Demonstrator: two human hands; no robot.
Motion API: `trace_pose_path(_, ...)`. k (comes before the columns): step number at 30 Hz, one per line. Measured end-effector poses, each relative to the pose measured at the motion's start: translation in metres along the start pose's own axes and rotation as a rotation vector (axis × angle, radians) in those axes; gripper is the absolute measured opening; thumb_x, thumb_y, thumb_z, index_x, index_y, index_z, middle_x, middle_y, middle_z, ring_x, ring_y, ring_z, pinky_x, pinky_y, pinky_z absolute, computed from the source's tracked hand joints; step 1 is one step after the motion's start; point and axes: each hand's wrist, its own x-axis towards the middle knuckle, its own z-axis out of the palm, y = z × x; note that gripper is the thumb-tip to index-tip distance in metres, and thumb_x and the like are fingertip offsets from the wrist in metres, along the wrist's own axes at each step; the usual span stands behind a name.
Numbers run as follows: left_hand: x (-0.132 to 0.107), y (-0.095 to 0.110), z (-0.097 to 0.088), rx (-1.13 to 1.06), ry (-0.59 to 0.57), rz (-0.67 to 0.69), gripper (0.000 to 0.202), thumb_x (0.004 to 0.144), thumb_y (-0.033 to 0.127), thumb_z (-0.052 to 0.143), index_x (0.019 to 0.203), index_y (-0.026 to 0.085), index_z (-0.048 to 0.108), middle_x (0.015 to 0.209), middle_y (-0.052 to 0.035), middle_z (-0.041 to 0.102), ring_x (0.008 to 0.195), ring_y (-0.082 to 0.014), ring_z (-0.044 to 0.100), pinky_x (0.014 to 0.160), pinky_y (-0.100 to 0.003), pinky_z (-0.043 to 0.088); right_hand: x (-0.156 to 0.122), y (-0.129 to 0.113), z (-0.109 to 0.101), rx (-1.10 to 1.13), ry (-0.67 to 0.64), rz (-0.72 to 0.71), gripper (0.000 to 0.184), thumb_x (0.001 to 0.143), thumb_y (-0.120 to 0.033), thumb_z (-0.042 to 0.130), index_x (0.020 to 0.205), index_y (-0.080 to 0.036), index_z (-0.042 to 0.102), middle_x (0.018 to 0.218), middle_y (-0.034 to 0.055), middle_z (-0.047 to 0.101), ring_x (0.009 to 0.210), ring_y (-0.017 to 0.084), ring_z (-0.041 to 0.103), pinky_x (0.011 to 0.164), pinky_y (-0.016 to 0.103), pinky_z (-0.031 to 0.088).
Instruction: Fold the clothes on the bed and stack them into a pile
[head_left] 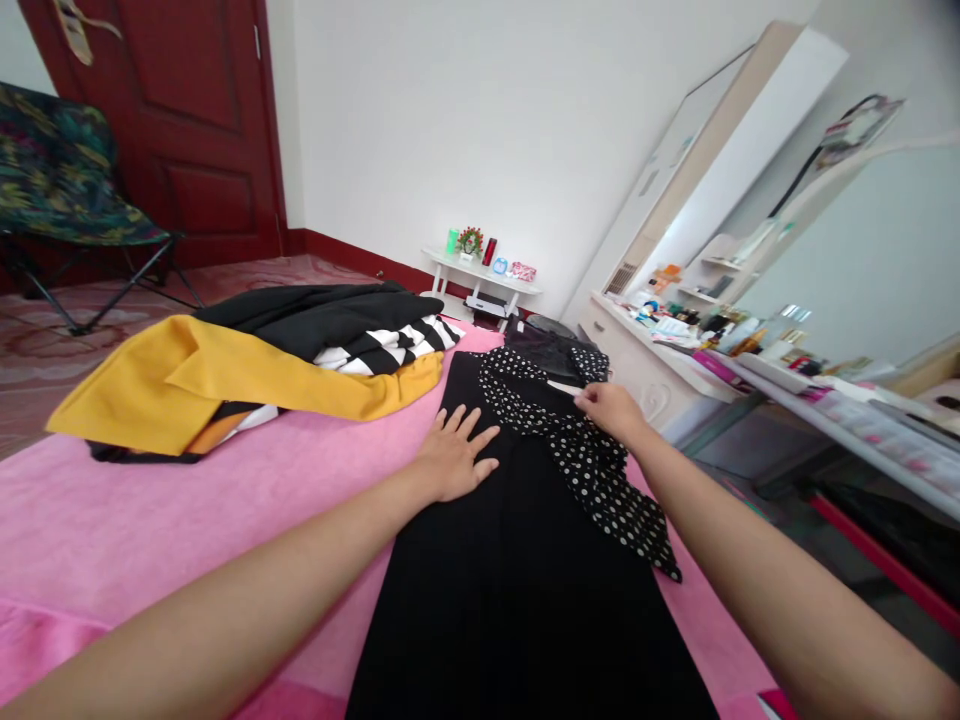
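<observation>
A black dress [525, 560] with white-dotted black sleeves and collar [600, 480] lies spread on a pink blanket [285, 540]. My left hand [455, 455] rests flat on its dark body, fingers spread. With thumb and fingertips together, my right hand [611, 408] pinches the dress near its neckline, where a white tag [562, 388] shows. Whether the fingers hold the tag itself or the cloth beside it, I cannot tell. One dotted sleeve trails toward the lower right.
Left of the dress are piled clothes: a yellow garment [247, 370], black cloth [322, 315] and black-and-white striped cloth [390, 345]. Sheer black cloth [544, 345] lies beyond the collar. A cluttered dressing table [660, 345] stands right, a folding chair [67, 190] left, a small white shelf [480, 270] behind.
</observation>
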Motion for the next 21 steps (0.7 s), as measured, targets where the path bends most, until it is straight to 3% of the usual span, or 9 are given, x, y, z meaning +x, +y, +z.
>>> trace_pose_path(3, 0.000, -0.001, 0.002, 0.002, 0.014, 0.011, 0.063, 0.089, 0.063, 0.026, 0.144, 0.033, 0.033, 0.154, -0.0057, 0.023, 0.141, -0.0340, 0.014, 0.111, -0.056, 0.011, -0.033, 0.053, -0.003, -0.023, -0.171, 0.103, 0.021, 0.074, -0.031, 0.058, 0.059, -0.019, 0.063, 0.059, 0.0034, 0.064, 0.060, 0.016, 0.059, 0.056, 0.025, 0.037)
trace_pose_path(5, 0.000, -0.001, 0.004, 0.007, 0.023, 0.020, 0.063, 0.089, 0.064, 0.025, 0.143, 0.034, 0.033, 0.154, -0.0057, 0.023, 0.141, -0.0343, 0.015, 0.110, -0.056, 0.011, -0.057, 0.074, 0.006, 0.015, -0.228, 0.114, 0.022, 0.074, -0.034, 0.061, 0.059, -0.019, 0.062, 0.058, 0.0019, 0.063, 0.058, 0.015, 0.058, 0.055, 0.024, 0.037)
trace_pose_path(9, 0.000, -0.002, 0.005, 0.017, 0.040, 0.025, 0.063, 0.089, 0.065, 0.023, 0.143, 0.034, 0.033, 0.153, -0.0054, 0.024, 0.141, -0.0334, 0.016, 0.110, -0.056, 0.012, -0.091, 0.087, 0.030, 0.120, -0.213, 0.011, 0.020, 0.068, -0.039, 0.068, 0.071, -0.019, 0.064, 0.071, 0.0009, 0.067, 0.066, 0.015, 0.060, 0.059, 0.023, 0.040)
trace_pose_path(12, 0.000, -0.001, 0.003, 0.021, 0.025, 0.026, 0.063, 0.089, 0.065, 0.023, 0.143, 0.034, 0.033, 0.153, -0.0058, 0.024, 0.141, -0.0333, 0.016, 0.110, -0.056, 0.013, -0.093, 0.092, 0.029, 0.134, -0.191, -0.017, 0.019, 0.069, -0.036, 0.066, 0.062, -0.020, 0.059, 0.064, -0.0003, 0.064, 0.062, 0.015, 0.058, 0.058, 0.023, 0.039)
trace_pose_path(14, 0.000, 0.000, 0.001, 0.024, 0.013, 0.020, 0.063, 0.089, 0.065, 0.023, 0.144, 0.035, 0.032, 0.153, -0.0054, 0.024, 0.141, -0.0328, 0.016, 0.110, -0.055, 0.013, -0.084, 0.099, 0.013, 0.104, -0.097, 0.055, 0.022, 0.072, -0.038, 0.061, 0.060, -0.020, 0.056, 0.060, -0.0003, 0.061, 0.060, 0.015, 0.056, 0.057, 0.024, 0.037)
trace_pose_path(18, -0.001, 0.001, -0.002, 0.030, -0.010, 0.010, 0.063, 0.090, 0.065, 0.023, 0.144, 0.035, 0.031, 0.154, -0.0053, 0.022, 0.141, -0.0322, 0.014, 0.111, -0.055, 0.012, -0.065, 0.114, -0.034, 0.094, 0.330, 0.346, 0.026, 0.077, -0.044, 0.053, 0.072, -0.020, 0.059, 0.073, 0.0059, 0.065, 0.070, 0.020, 0.059, 0.062, 0.028, 0.038)
trace_pose_path(21, -0.001, 0.001, -0.002, 0.022, -0.011, 0.011, 0.062, 0.090, 0.065, 0.024, 0.144, 0.035, 0.031, 0.154, -0.0053, 0.022, 0.141, -0.0320, 0.014, 0.111, -0.055, 0.012, -0.060, 0.114, -0.059, 0.114, 0.476, 0.545, 0.028, 0.074, -0.046, 0.056, 0.081, -0.020, 0.063, 0.085, 0.0105, 0.067, 0.078, 0.023, 0.059, 0.065, 0.030, 0.038)
